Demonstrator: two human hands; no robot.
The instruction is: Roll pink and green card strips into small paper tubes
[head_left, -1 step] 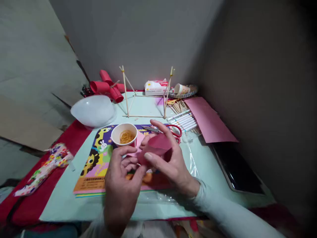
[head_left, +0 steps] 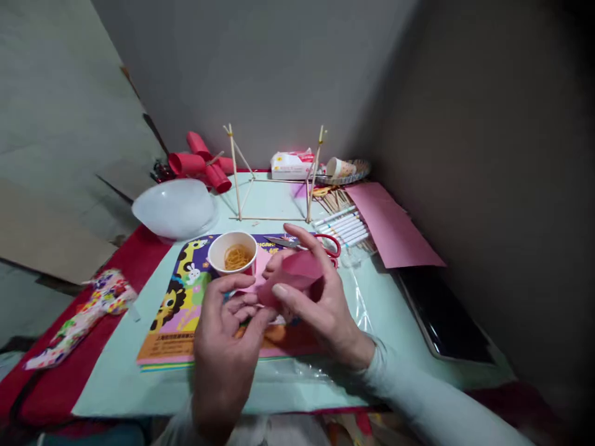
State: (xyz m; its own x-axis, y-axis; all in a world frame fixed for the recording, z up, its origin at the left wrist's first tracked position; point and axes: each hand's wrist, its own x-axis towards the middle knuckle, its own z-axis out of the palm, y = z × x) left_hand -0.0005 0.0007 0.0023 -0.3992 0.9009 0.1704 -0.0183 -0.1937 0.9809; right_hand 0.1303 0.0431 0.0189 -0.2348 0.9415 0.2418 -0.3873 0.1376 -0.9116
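A piece of pink paper (head_left: 297, 272), bent into a curved loop, is in my right hand (head_left: 325, 310), gripped between the thumb in front and the fingers behind. My left hand (head_left: 230, 341) is at the paper's left end, its fingers loosely curled and apart, the tips close to or touching the edge. Just beyond the left hand, a paper cup (head_left: 232, 235) holding tan rubber bands (head_left: 237, 257) stands on a colourful origami paper pack (head_left: 171, 328). Red-handled scissors (head_left: 332, 243) lie behind the right hand, partly hidden by it.
A stick frame (head_left: 274, 218) stands at the back. Red rolled tubes (head_left: 188, 163) and a whitish translucent bowl-like object (head_left: 174, 207) are at left. White markers (head_left: 348, 228), a pink sheet (head_left: 395, 229) and a dark tablet-like device (head_left: 446, 322) lie at right. A tissue pack (head_left: 292, 166) sits behind.
My left hand has shifted very slightly left. The pink paper stays in my right hand.
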